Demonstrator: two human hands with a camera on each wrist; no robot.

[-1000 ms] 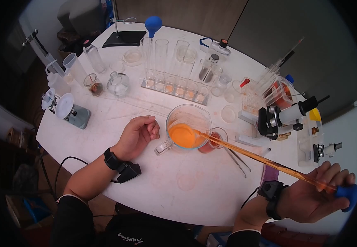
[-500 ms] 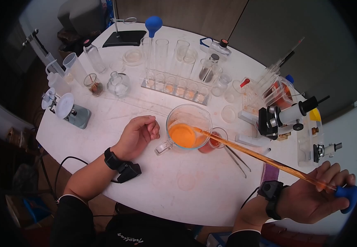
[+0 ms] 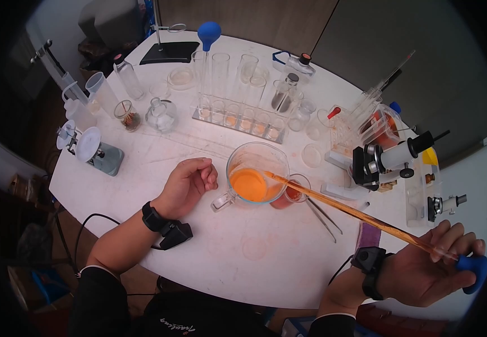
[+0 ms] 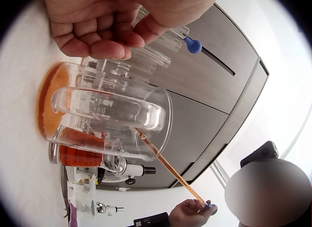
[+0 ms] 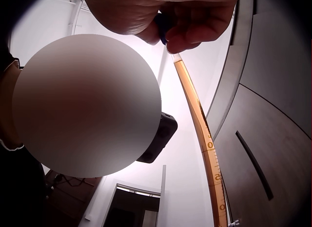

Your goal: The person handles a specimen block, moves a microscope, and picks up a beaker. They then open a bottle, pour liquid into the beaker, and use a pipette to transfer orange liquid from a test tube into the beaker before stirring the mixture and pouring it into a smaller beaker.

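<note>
My right hand (image 3: 429,267) pinches the blue rubber bulb (image 3: 475,273) of a long graduated glass dropper (image 3: 356,215), held slanting and filled with orange liquid. The tube is clear just below the bulb. Its tip hangs inside the mouth of a glass measuring cup (image 4: 163,97), above the orange liquid (image 4: 51,105) at the bottom. My left hand (image 3: 186,182) lies beside the cup, loosely curled and holding nothing. Right of the cup stands a small beaker (image 4: 80,148) of red-orange liquid, passing partly under the dropper in the head view.
Metal tweezers (image 3: 323,221) lie right of the beaker. Behind the cup stands a rack (image 3: 238,124) of large tubes, one with a blue-bulbed dropper (image 3: 209,35). A microscope (image 3: 387,163) is at right, a balance scale (image 3: 100,151) at left. Glass bottles and dishes line the back.
The dropper's tip has risen slightly inside the cup. A clear stretch now shows in the tube near the bulb, where orange reached before. My left hand has stayed still.
</note>
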